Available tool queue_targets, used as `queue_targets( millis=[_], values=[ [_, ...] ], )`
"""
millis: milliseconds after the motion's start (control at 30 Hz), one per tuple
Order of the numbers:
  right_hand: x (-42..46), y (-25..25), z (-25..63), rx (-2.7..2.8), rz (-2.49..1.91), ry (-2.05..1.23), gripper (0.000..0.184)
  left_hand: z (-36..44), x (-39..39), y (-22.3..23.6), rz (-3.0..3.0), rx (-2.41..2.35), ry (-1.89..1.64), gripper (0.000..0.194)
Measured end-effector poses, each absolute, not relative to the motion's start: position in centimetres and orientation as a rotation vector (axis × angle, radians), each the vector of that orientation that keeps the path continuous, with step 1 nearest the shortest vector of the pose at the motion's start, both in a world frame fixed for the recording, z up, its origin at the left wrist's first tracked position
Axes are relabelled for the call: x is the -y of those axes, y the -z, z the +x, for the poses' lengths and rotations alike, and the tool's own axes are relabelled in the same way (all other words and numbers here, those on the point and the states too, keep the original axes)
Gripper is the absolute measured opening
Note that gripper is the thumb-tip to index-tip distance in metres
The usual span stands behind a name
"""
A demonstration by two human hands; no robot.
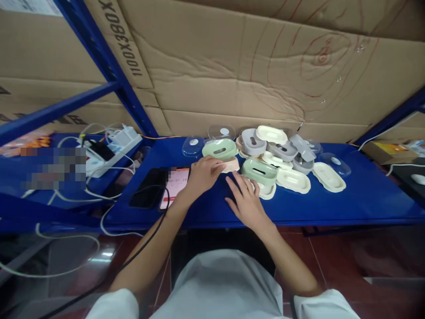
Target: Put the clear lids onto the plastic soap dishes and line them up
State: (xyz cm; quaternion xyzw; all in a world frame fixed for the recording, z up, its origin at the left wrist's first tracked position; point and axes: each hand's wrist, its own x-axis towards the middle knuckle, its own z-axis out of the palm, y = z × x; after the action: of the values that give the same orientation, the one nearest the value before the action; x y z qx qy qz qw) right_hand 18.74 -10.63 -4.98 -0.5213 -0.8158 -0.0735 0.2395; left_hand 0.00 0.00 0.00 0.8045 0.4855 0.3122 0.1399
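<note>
My left hand [206, 173] has its fingers bent together at the left end of a small beige plastic tray [231, 165], which they appear to grip. Just behind it sits a light green oval plastic box [219, 149] with a slotted floor. My right hand [248, 201] is open, fingers apart and reaching forward. Its fingertips are close to a second green slotted box [259, 172] and a cream tray [267, 190] under that box's front edge. Whether they touch either piece, I cannot tell.
More cream trays [328, 177] and grey slotted boxes [254, 141] lie heaped behind and to the right. Clear lids [193, 146] rest around them. A phone with a lit timer [174, 188] and a dark phone [149, 188] lie left, crossed by a black cable [146, 246]. Cardboard [212, 66] stands behind.
</note>
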Motion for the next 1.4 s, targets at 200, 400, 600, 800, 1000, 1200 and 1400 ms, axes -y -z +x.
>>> queue_targets(
  millis=[200, 400, 600, 800, 1000, 1200, 1400],
  values=[
    [10.5, 5.3, 18.6, 2.228, -1.42, 0.168, 0.069, 0.3, -0.6, 0.0, 2.312, -1.431, -0.923, 0.024],
    [10.6, 4.8, 18.8, 2.29, -1.383, 0.079, 0.049, 1.1, -1.1, 0.4, 2.414, -1.377, -0.86, 0.023],
    [10.8, 5.2, 18.9, 2.118, -1.532, 0.2, 0.045, 1.6, 1.2, 0.0, 2.591, -1.495, -0.766, 0.03],
    [12.9, 4.8, 21.9, 2.166, -1.401, -0.014, 0.037, 0.4, 6.1, 1.0, 2.659, -1.452, -0.694, 0.029],
    [14.8, 5.3, 27.3, 2.01, -1.527, 0.169, 0.046, 0.8, 10.5, 3.8, 2.676, -1.153, -0.679, 0.043],
    [12.3, 5.0, 28.5, 1.938, -1.619, 0.276, 0.046, 4.7, 10.0, 3.6, 2.736, -1.028, -0.701, 0.024],
    [9.4, 4.2, 29.4, 1.932, -1.619, 0.279, 0.029, 1.6, 10.9, 4.7, 2.546, -1.007, -0.911, 0.01]
  ],
)
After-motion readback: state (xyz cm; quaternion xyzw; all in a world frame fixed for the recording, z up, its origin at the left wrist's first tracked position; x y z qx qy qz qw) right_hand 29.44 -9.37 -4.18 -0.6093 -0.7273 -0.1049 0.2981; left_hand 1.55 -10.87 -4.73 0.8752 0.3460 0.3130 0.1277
